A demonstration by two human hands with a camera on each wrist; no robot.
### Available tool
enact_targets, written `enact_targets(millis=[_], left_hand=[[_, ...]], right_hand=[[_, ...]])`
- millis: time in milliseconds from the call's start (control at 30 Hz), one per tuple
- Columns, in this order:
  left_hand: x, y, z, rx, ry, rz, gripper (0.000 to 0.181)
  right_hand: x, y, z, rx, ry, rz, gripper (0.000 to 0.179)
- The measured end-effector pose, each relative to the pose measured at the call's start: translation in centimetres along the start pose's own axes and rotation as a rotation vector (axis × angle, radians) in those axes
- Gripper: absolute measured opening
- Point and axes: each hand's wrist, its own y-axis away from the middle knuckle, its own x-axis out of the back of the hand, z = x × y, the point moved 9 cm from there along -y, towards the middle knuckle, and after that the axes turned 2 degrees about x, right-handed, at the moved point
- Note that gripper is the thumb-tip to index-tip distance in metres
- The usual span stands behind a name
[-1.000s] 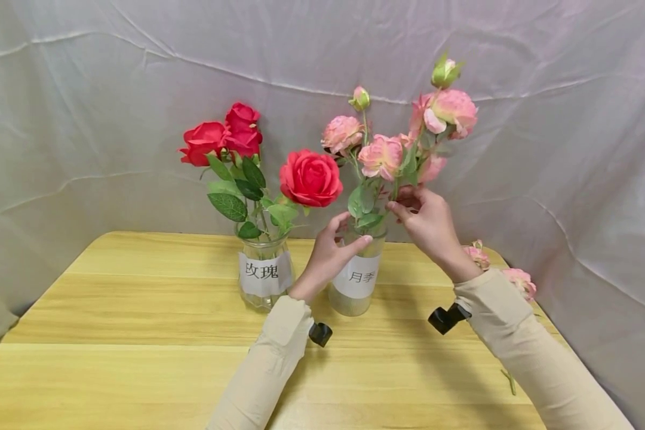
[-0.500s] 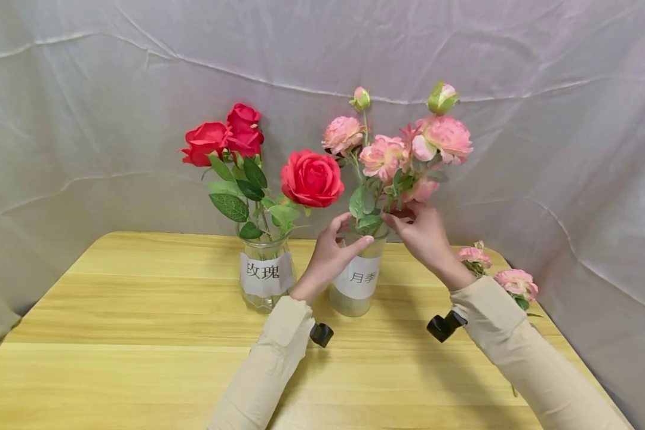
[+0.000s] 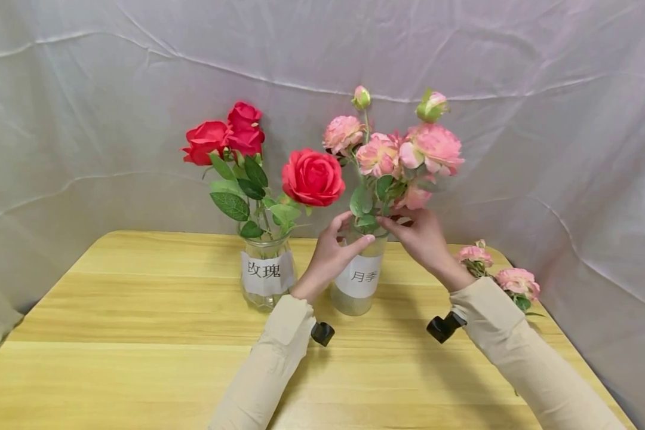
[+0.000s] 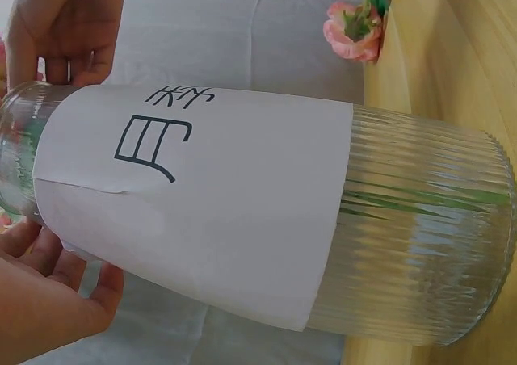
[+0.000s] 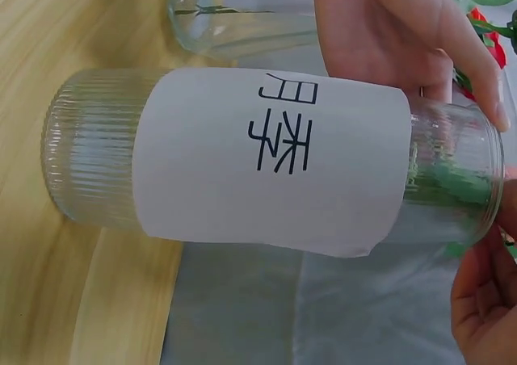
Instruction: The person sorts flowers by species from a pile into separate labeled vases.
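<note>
A clear ribbed glass vase (image 3: 353,304) with a white paper label (image 3: 357,278) stands upright on the table. My left hand (image 3: 328,254) holds it near the rim, thumb in front and fingers behind. At the vase mouth my right hand (image 3: 421,239) pinches the stem of a pink artificial flower spray (image 3: 434,146), which has large blooms and a green-tipped bud on top. Other pink flowers (image 3: 342,134) stand in the same vase at the left. In the left wrist view, green stems (image 4: 420,197) show through the lower glass. The pinched stem is mostly hidden by fingers and leaves.
Left of this vase, a second labelled glass vase (image 3: 266,298) holds red roses (image 3: 313,177). More pink flowers (image 3: 518,283) lie at the table's right edge, partly behind the right sleeve. A grey cloth (image 3: 140,119) hangs behind the wooden table (image 3: 140,370).
My right hand has moved down and slightly left to the vase rim, and the pink spray has sunk lower with it. My left hand has stayed on the vase.
</note>
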Motion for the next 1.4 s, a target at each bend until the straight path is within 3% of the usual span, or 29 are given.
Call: enact_targets(millis=[200,333,433,533,800,967,1400], left_hand=[[-0.1,0.0,0.0,0.009,0.008,-0.005,0.069],[-0.3,-0.1,-0.1,0.007,0.012,-0.005,0.069],[-0.4,-0.1,-0.2,0.012,0.016,-0.005,0.069],[-0.5,0.0,-0.2,0.014,0.014,-0.007,0.069],[-0.2,0.0,-0.2,0.015,0.012,-0.001,0.069],[0.0,0.0,-0.4,0.006,0.013,0.008,0.069],[0.0,-0.1,-0.2,-0.011,0.017,0.011,0.069]], right_hand=[[-0.1,0.0,0.8,-0.019,-0.158,-0.022,0.039],[-0.1,0.5,2.2,-0.098,-0.221,-0.053,0.018],[-0.1,1.3,3.4,-0.168,-0.286,-0.089,0.023],[0.3,2.1,4.1,-0.201,-0.354,-0.111,0.013],[1.1,3.4,5.4,-0.289,-0.337,-0.163,0.045],[1.4,3.8,5.5,-0.293,-0.325,-0.169,0.059],[2.8,4.4,5.7,-0.216,-0.288,-0.100,0.049]])
